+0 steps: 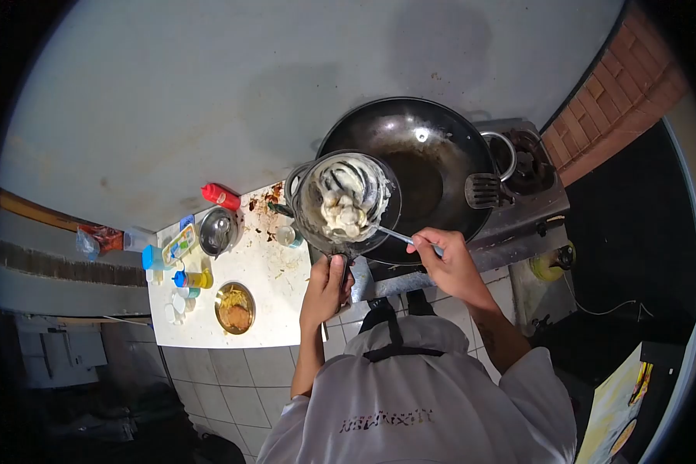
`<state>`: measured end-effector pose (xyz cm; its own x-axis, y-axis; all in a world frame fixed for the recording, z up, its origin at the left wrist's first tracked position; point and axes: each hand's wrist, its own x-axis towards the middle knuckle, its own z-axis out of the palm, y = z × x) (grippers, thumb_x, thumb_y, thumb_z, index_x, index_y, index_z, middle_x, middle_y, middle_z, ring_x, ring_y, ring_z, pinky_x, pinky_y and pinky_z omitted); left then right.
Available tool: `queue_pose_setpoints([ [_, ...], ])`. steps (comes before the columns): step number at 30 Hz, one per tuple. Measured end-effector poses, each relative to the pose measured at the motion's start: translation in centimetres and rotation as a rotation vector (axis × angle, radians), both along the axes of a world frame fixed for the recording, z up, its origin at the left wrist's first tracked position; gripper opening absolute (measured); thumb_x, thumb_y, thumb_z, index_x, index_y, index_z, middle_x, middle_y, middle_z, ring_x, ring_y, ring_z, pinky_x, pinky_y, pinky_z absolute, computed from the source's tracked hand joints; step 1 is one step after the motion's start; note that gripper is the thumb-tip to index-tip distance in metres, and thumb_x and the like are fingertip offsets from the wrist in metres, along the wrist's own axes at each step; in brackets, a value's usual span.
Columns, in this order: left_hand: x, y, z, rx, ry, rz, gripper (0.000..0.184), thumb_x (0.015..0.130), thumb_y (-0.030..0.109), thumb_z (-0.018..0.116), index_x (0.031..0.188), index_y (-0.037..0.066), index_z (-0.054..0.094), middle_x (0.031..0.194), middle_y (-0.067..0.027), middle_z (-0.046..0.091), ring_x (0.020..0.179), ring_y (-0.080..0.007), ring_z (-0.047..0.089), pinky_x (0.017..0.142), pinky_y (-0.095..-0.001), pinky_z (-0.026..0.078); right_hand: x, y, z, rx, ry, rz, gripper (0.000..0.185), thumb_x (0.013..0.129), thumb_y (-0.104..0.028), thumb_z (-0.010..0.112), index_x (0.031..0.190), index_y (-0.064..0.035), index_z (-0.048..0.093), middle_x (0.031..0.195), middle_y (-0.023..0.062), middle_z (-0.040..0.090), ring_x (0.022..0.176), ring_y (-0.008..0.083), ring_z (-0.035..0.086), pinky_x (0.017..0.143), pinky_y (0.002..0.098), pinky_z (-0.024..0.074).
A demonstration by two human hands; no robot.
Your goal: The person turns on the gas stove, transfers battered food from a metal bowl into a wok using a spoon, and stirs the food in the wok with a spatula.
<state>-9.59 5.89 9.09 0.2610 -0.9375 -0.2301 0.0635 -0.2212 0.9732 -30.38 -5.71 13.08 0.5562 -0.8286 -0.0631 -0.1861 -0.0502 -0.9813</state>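
The left hand (pixel 325 292) is curling its fingers around the handle (pixel 339 251) of a pan (pixel 308 223); the right hand's (pixel 446 263) fingers are pinching a slim utensil (pixel 398 235) in pale, creamy mixture (pixel 345 210).

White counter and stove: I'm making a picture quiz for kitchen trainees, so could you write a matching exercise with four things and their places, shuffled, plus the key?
Things
1. Dark pan of pale creamy mixture
2. Red squeeze bottle
3. Black slotted spatula
4. Round metal plate of yellow and brown food

Places
A. At the right rim of the large black wok
B. Near the front edge of the white counter
C. Held in the left hand
D. Beside the wall, at the counter's back edge

Pairs: 1-C, 2-D, 3-A, 4-B
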Motion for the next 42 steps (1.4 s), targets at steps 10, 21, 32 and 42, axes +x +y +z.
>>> queue_pose_setpoints([
  [10, 1.7, -2.3, -0.2, -0.003, -0.06, -0.004, 0.036, 0.105, 0.032, 0.041, 0.084, 0.003, 0.044, 0.058, -0.002, 0.048, 0.044, -0.008, 0.041, 0.042, -0.025, 0.033, 1.7, -2.1, -0.4, -0.038, 0.045, 0.019, 0.022, 0.096, -0.012, 0.053, 0.085, 0.0034, 0.065, 0.056, -0.0001, 0.045, 0.056, 0.0039, 0.04, 0.05, 0.0267, 0.0329],
  [21, 2.1, -2.9, -0.3, 0.023, 0.037, -0.01, 0.038, 0.105, 0.036, 0.04, 0.089, 0.002, 0.046, 0.057, -0.0019, 0.046, 0.043, -0.009, 0.042, 0.04, -0.0249, 0.033, 1.3, -3.3, 0.5, 0.055, -0.016, 0.005, 0.024, 0.097, -0.015, 0.054, 0.083, 0.0003, 0.065, 0.054, -0.0051, 0.043, 0.049, 0.0011, 0.039, 0.045, 0.0226, 0.0302],
  [32, 1.4, -3.6, -0.9, 0.007, 0.106, 0.01, 0.042, 0.105, 0.04, 0.037, 0.094, 0.001, 0.047, 0.057, -0.0018, 0.044, 0.042, -0.0088, 0.04, 0.039, -0.0242, 0.032, 0.0, -4.1, 0.2, 0.038, -0.084, -0.029, 0.024, 0.099, -0.016, 0.053, 0.084, -0.0002, 0.064, 0.054, -0.0055, 0.044, 0.048, 0.001, 0.039, 0.044, 0.0219, 0.0298],
  [42, 3.2, -4.4, -0.7, -0.022, 0.111, 0.12, 0.049, 0.102, 0.049, 0.037, 0.095, 0.002, 0.048, 0.057, -0.0017, 0.044, 0.04, -0.0087, 0.04, 0.036, -0.0237, 0.032, -4.4, -7.7, 2.0, -0.095, 0.026, -0.167, 0.023, 0.099, -0.014, 0.053, 0.083, 0.0002, 0.063, 0.059, -0.001, 0.05, 0.05, 0.0045, 0.043, 0.046, 0.0238, 0.0324],
])
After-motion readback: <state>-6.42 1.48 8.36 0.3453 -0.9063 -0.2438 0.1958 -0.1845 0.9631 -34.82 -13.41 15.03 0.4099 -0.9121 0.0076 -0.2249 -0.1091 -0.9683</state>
